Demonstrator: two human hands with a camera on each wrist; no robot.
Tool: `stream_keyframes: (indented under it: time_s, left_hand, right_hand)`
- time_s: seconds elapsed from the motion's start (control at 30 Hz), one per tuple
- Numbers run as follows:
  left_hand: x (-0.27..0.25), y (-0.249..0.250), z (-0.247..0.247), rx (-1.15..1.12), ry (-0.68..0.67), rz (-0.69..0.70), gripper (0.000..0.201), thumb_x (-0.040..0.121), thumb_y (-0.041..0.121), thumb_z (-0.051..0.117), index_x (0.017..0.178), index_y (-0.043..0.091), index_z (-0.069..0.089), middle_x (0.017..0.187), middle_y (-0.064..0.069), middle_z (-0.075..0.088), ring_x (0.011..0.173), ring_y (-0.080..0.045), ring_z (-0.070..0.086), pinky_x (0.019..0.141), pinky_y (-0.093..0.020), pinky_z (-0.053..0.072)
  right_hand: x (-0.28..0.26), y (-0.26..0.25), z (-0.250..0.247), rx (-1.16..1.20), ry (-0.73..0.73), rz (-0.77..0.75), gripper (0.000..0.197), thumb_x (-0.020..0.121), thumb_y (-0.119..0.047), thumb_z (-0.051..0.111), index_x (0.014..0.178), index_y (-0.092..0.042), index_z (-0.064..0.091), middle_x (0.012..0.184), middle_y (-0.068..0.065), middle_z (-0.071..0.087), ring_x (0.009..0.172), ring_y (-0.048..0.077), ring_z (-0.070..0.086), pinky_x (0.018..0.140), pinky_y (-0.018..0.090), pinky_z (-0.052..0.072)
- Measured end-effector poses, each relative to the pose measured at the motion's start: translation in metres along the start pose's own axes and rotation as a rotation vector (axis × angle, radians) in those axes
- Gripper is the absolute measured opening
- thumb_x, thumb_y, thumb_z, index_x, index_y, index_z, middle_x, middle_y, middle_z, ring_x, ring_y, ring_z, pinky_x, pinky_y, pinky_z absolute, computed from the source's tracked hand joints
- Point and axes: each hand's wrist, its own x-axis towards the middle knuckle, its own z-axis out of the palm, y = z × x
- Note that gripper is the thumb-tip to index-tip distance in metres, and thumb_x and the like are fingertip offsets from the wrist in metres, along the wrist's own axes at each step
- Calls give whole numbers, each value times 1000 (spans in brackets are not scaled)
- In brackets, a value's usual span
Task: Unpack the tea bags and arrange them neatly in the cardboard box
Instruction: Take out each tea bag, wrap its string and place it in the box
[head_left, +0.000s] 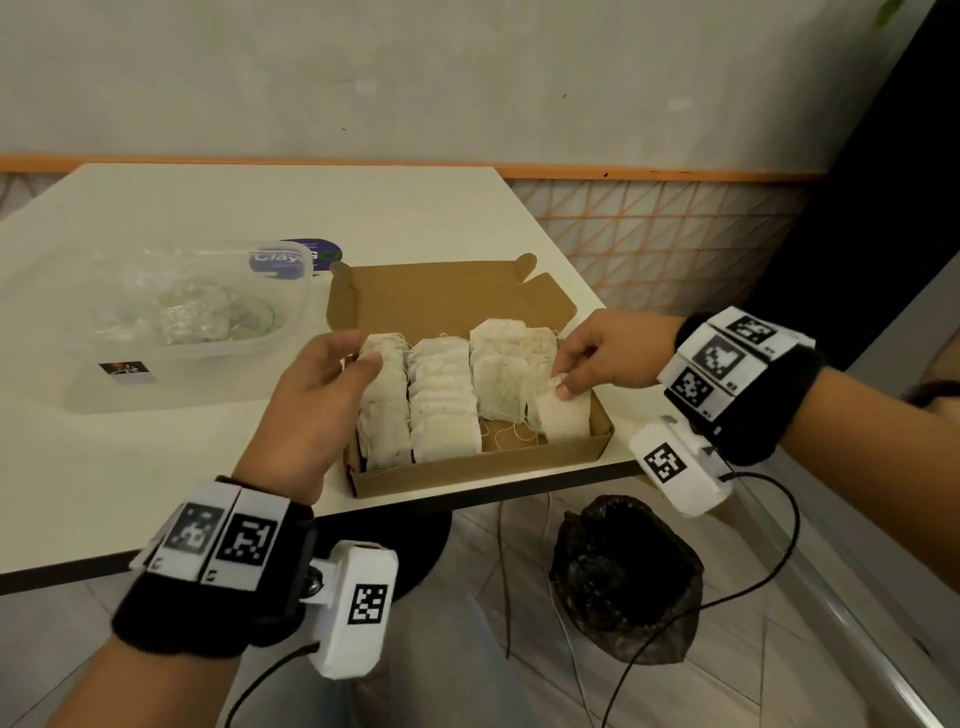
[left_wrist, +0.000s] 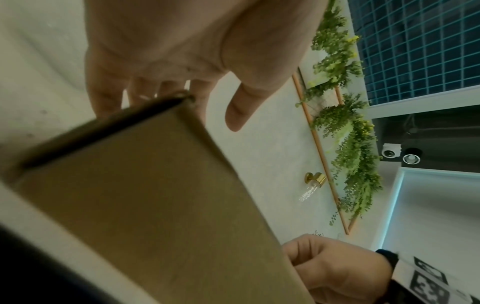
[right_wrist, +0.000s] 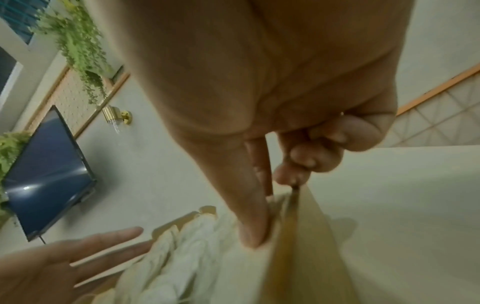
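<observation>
The cardboard box (head_left: 470, 475) sits open at the near edge of the bench (head_left: 156, 467), its rows of tea bags (head_left: 441, 410) lying between the two hands. The left hand (head_left: 317, 410) hovers at the box's left side, fingers relaxed and spread, gripping nothing. The right hand (head_left: 605, 358) reaches in from the right, thumb and forefinger pinching one tea bag (head_left: 563, 421) against the right wall.
</observation>
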Motion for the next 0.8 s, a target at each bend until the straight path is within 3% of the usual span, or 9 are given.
stream_keyframes:
  time_s: [0.07,0.17,0.23,0.3,0.4,0.53,0.63,0.77,0.8]
  left_hand:
    - [0,-4,1,-50,4,-12,29,94,15,56,122,19,55,120,7,56,110,-9,53,77,-14,39]
    - [1,-10,3,-120,27,-14,33,94,5,52,124,19,51,119,9,55,109,-4,53,70,-6,42]
    - [0,-13,5,-171,38,-15,35,94,-2,48,122,19,50,112,13,55,99,4,53,62,-4,45]
    - [-1,-17,7,-202,53,-8,39,93,-9,43,120,19,50,109,14,54,98,4,54,60,-5,47]
    - [-3,-23,5,-271,73,-28,43,92,-12,40,120,18,51,108,12,57,99,-3,58,65,-13,51]
    - [-5,-27,6,-375,88,-78,40,93,-9,40,116,20,56,111,7,61,105,-13,60,78,-29,52]
    - [-6,-26,8,-379,116,-82,38,93,-7,42,114,21,57,110,6,62,103,-12,61,76,-27,51]
    - [-14,-13,-6,-337,182,-25,28,93,1,53,105,25,61,113,10,61,115,-13,56,95,-32,48]
    - [-16,-4,-14,-361,193,3,25,92,2,55,101,24,62,112,8,62,113,-13,57,95,-32,48]
  right_hand:
    - [3,5,6,3,67,22,16,79,-23,72,92,-16,68,65,-14,48,61,1,43,54,9,32]
    - [5,11,13,23,113,19,18,77,-26,73,92,-17,68,68,-10,49,65,5,45,58,16,33]
    - [5,15,17,38,147,6,23,75,-30,74,94,-20,68,80,-3,52,75,12,48,66,22,38]
    - [-1,19,17,53,234,-9,27,74,-33,75,97,-24,64,98,0,51,85,13,48,73,24,39]
    - [-23,26,21,135,391,-44,17,75,-36,73,88,-30,64,110,-3,45,102,12,44,82,22,37]
    - [-47,32,54,71,387,-33,15,77,-51,57,87,-45,68,125,-10,39,122,13,29,106,37,27]
    - [-52,29,73,65,523,-23,21,84,-45,54,97,-41,69,138,-6,36,126,16,27,103,29,22]
    - [-64,14,83,89,688,-90,38,79,-55,44,103,-37,69,136,-4,39,124,16,30,99,30,24]
    - [-66,8,84,101,691,-113,39,78,-55,44,104,-37,67,134,-5,40,122,14,31,98,30,26]
